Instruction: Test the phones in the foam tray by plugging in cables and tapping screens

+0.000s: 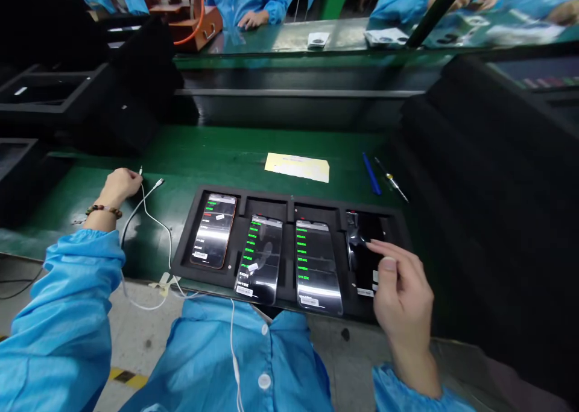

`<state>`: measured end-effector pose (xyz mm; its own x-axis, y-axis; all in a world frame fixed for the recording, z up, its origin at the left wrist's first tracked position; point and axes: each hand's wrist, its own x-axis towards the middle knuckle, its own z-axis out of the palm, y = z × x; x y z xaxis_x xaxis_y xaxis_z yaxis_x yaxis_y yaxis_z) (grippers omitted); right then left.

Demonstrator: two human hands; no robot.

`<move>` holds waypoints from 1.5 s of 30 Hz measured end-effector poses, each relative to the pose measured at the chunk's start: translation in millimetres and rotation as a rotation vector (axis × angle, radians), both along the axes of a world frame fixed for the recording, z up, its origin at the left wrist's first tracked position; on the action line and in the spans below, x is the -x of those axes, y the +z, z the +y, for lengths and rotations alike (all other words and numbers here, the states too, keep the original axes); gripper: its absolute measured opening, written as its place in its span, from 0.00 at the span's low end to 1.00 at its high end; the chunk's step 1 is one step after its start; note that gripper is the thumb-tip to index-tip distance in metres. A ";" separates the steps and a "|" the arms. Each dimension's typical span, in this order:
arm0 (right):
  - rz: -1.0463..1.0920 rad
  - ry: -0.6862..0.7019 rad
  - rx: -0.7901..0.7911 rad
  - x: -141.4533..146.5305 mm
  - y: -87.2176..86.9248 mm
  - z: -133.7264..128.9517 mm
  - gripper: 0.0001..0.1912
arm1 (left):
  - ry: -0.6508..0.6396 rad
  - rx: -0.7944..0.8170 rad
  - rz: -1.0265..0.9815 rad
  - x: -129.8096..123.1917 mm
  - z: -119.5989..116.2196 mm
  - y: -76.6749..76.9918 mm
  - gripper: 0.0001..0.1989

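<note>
A black foam tray [289,197] lies near the table's front edge and bears phones side by side. Green text shows on the lit screens of the left phone [213,231], the second phone [259,260] and the third phone [318,266]. The fourth phone [362,252], at the right, has a dark screen. My right hand [401,285] is over its right side, fingers apart and holding nothing. At the far left, my left hand [121,186] pinches a white cable [157,222] near its plug. Another cable plug [159,183] lies just right of that hand.
A yellow paper slip [297,167] lies behind the tray. A blue stick tool [371,174] and a screwdriver [391,180] are at the back right. Black boxes [488,207] flank the work area. Across the bench, people in blue sleeves sit.
</note>
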<state>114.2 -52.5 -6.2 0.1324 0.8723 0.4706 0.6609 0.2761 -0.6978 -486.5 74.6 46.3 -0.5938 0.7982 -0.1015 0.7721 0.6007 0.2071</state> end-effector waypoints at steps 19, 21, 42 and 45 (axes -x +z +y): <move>-0.042 -0.003 0.086 0.7 2.8 -4.9 0.25 | -0.344 -0.200 0.059 -20.8 -42.6 -1.7 0.18; -0.040 -0.017 0.091 1.6 3.1 -5.7 0.26 | -0.245 -0.182 0.103 -17.9 -49.0 -0.6 0.19; -0.137 -0.170 0.122 6.6 3.7 -5.4 0.31 | 0.292 -0.347 -1.002 -17.1 -324.9 18.0 0.30; -0.158 -0.126 0.105 4.1 1.1 -2.9 0.34 | 0.307 -0.530 -1.000 -27.4 -364.4 22.4 0.23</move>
